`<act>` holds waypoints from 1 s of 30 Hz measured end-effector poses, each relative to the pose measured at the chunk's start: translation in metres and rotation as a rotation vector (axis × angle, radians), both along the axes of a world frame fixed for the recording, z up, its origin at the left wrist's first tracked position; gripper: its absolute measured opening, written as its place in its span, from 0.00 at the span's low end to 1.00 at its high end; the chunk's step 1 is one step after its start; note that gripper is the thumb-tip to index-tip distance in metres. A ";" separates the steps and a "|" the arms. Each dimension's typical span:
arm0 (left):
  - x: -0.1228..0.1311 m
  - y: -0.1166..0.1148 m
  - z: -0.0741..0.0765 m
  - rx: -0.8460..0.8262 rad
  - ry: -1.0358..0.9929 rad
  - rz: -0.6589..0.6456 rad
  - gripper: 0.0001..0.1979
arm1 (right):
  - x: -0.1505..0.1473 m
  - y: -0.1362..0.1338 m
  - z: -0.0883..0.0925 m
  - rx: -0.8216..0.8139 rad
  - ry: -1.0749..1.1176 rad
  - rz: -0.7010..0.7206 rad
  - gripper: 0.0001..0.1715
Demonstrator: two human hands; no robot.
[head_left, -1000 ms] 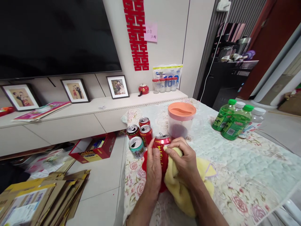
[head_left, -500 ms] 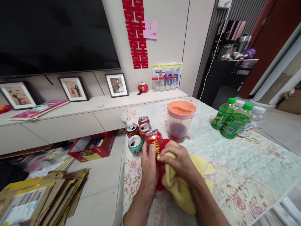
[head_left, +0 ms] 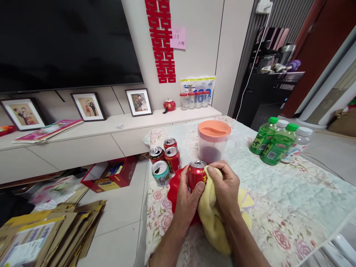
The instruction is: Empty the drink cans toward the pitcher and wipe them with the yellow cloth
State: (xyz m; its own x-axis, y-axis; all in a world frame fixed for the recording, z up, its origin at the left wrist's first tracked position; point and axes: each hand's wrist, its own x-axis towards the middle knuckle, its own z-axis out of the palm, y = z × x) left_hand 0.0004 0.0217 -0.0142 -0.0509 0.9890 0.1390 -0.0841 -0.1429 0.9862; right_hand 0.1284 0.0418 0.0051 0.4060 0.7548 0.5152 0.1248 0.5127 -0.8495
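A red drink can [head_left: 196,175] stands upright in the grip of my left hand [head_left: 187,196], its silver top facing up. My right hand [head_left: 226,187] clutches a yellow cloth [head_left: 209,215] and presses it to the can's right side. Beneath both hands lies a red dish with a wavy rim [head_left: 174,189], mostly covered by them. Left of the can, several opened drink cans stand together, among them a red one [head_left: 172,159] and a teal and silver one [head_left: 161,173].
Behind my hands stands a clear tub with an orange lid [head_left: 214,129], dark liquid inside. Green bottles [head_left: 278,145] are grouped at the right of the flowered tablecloth [head_left: 289,207]. Flattened cardboard [head_left: 69,230] and a red box [head_left: 111,172] lie on the floor.
The can has moved right and lower, away from the group of cans, and its turned side shows different print. My right hand with the cloth has shifted right and up along it.
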 end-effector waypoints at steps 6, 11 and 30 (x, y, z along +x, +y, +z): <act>-0.005 0.003 -0.009 -0.060 0.084 0.174 0.38 | -0.007 -0.003 0.005 0.152 -0.223 0.077 0.04; -0.008 0.004 -0.008 -0.069 0.054 0.243 0.34 | -0.010 -0.003 0.004 0.227 -0.336 0.213 0.06; 0.006 -0.011 0.013 -0.024 -0.025 -0.055 0.38 | -0.008 -0.008 0.003 0.077 0.047 -0.119 0.07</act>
